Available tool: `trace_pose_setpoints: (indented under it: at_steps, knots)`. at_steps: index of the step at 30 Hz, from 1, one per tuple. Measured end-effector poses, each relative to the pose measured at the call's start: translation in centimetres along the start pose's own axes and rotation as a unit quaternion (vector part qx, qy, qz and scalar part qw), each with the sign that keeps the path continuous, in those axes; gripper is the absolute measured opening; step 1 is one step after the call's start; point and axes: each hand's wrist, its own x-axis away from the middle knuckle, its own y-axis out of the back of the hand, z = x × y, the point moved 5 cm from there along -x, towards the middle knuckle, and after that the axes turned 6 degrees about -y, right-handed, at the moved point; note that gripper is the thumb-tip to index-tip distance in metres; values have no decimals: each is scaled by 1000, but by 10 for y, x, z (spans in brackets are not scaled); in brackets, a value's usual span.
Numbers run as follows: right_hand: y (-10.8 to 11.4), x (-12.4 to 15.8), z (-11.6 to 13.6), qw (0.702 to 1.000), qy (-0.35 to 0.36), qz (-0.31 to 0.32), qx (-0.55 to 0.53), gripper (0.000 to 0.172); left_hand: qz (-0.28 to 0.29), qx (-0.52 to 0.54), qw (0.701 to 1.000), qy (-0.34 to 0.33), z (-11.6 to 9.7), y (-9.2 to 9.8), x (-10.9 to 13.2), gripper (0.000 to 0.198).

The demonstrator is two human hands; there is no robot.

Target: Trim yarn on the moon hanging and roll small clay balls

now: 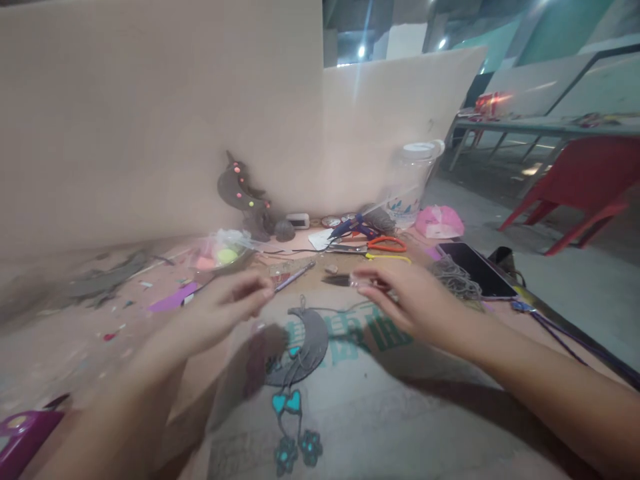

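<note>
My left hand [245,295] has its fingers pinched at the near end of a thin pale purple pen [296,276], which slants away to the right. My right hand [400,297] is closed around the handle end of small dark-bladed snips [336,281], whose tip points left. Between and below the hands lies a grey crescent moon ornament [316,343] with a loop at its top. From it hang two turquoise hearts [286,402] and two grey flowers [311,447] with turquoise centres. Some blur softens the fingertips.
Behind the hands lie orange-handled scissors [387,245], a blue glue gun [347,227] and a bowl [235,262]. A dark moon figure [237,187] stands by the board. A plastic jar [413,180], phone [475,270] and grey yarn [456,279] are at right; a purple tool [30,433] is front left.
</note>
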Motion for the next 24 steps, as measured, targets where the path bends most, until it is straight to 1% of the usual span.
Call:
trace_pose_setpoints:
  at_steps: [1,3,4,5,7,9,11,15,18,21,24]
  knots:
    - [2,-3,-4,1000,-21,1,-1,20,-12,24,1000,2,4,2,-2,33]
    - [2,-6,-5,999,-40,13,-10,21,-25,107,994,15,11,-3,-8,41]
    - [1,-7,-3,999,-45,21,-18,20,-41,172,984,28,14,-9,-11,45]
    - [-1,-7,-1,998,-51,30,-27,18,-35,234,970,48,17,-20,-14,47]
    - [-4,-5,4,996,-62,44,-43,17,-3,301,950,86,19,-41,-17,48]
    - [-6,-2,7,994,-73,54,-60,18,28,315,943,106,19,-56,-17,44]
    - [-6,0,4,991,-87,58,-78,20,42,313,942,117,17,-63,-15,42]
    - [-5,0,-8,987,-113,56,-102,25,32,345,927,143,15,-66,-10,41]
    - [-2,-1,-12,987,-116,44,-104,23,19,367,918,150,15,-67,-10,41]
    - [0,-3,-10,986,-119,50,-105,21,16,371,918,138,15,-69,-12,45]
    - [-2,-3,-5,986,-107,73,-101,14,7,367,923,116,13,-67,-14,46]
